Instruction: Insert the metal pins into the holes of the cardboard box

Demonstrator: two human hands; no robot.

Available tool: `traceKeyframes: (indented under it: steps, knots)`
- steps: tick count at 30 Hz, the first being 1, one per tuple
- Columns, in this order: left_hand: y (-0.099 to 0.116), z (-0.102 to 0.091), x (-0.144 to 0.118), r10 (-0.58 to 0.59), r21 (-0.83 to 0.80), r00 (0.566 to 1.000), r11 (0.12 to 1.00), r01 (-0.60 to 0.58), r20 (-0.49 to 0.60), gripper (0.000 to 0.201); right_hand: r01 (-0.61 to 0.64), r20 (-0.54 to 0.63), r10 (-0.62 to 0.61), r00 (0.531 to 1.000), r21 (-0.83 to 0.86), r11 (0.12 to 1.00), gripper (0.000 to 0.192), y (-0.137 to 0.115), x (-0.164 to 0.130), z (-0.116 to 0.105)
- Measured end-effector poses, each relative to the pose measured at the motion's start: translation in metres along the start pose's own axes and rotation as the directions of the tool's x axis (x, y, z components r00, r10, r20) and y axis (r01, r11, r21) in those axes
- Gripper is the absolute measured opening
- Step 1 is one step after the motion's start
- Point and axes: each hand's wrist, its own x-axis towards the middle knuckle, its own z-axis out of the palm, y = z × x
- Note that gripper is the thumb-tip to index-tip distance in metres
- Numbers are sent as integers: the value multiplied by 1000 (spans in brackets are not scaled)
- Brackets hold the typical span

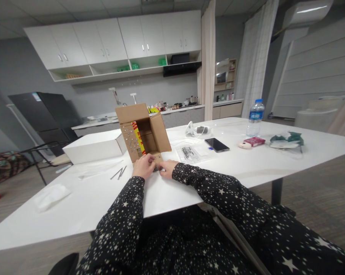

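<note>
An open cardboard box [161, 133] stands on the white table with its opening towards me and its flaps spread. Small pale round bits dot its left flap [128, 141], beside a strip of yellow and red tape [138, 137]. At the box's lower front edge, my left hand [144, 166] has its fingers curled in a pinch. My right hand [168, 168] meets it from the right, fingertips bent together at the same edge. Something small and dark lies between the hands; what the fingers hold is too small to make out. Two thin metal pieces [120, 172] lie left of my left hand.
A long white box [95, 147] stands to the left, with a crumpled white sheet [52, 196] nearer me. Rightwards are a clear plastic packet [188, 154], a phone [216, 144], a dark red pack [257, 141], a water bottle [255, 120] and a green bundle [287, 140].
</note>
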Motion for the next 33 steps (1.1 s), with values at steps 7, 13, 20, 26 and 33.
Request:
traceKeyframes:
  steps: [7, 13, 20, 26, 33]
  knots:
    - [1, 1, -1, -26, 13, 1000, 1000, 25, 5, 17, 1, 12, -1, 1000, -18, 1000, 35, 1, 2, 2]
    - [3, -1, -3, -47, 24, 999, 999, 47, 8, 16, 21, 6, -21, 1000, -13, 1000, 33, 4, 1, 5]
    - [4, -2, -4, -72, 19, 997, 997, 72, 17, 14, 28, -9, -28, 1000, -15, 999, 32, 5, 1, 5]
    - [4, -1, -5, -71, 28, 997, 997, 70, 17, 14, 44, -19, -44, 999, -2, 999, 31, 3, -2, 4]
    - [5, -1, -5, -62, 16, 998, 998, 62, 22, 14, 56, -47, -56, 997, 7, 998, 31, 2, -4, 3]
